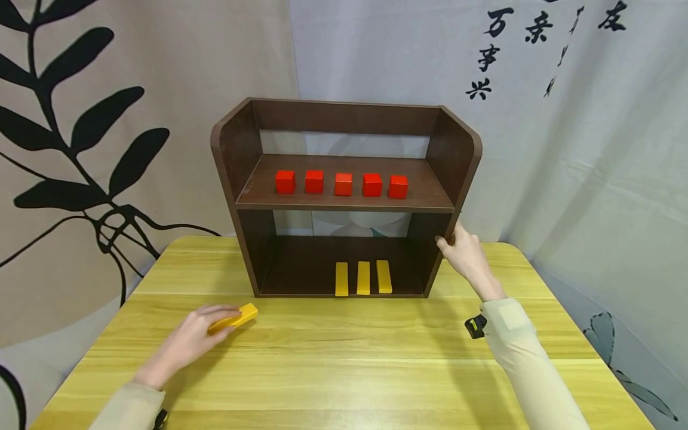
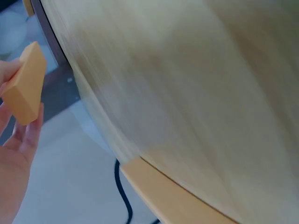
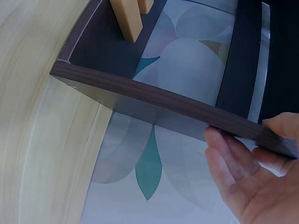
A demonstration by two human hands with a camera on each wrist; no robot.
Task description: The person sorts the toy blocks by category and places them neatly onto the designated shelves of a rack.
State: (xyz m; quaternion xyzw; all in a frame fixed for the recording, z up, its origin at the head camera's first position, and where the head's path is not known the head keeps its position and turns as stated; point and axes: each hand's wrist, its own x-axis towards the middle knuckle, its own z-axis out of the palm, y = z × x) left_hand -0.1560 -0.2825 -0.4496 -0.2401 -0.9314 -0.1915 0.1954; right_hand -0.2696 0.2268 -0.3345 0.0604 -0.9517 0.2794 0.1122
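A brown two-tier wooden shelf stands at the table's far side. Several red cubes sit in a row on its upper board. Three yellow rectangular blocks stand upright in the lower tier, right of centre. My left hand pinches another yellow block between thumb and fingers, in front of the shelf's lower left corner. In the left wrist view that block looks tilted. At the shelf's right side panel, my right hand grips the edge, thumb inside and fingers outside in the right wrist view.
The light wooden table runs under both forearms. Behind it hangs a pale curtain with black writing and a dark plant print. A dark cord hangs below the table edge in the left wrist view.
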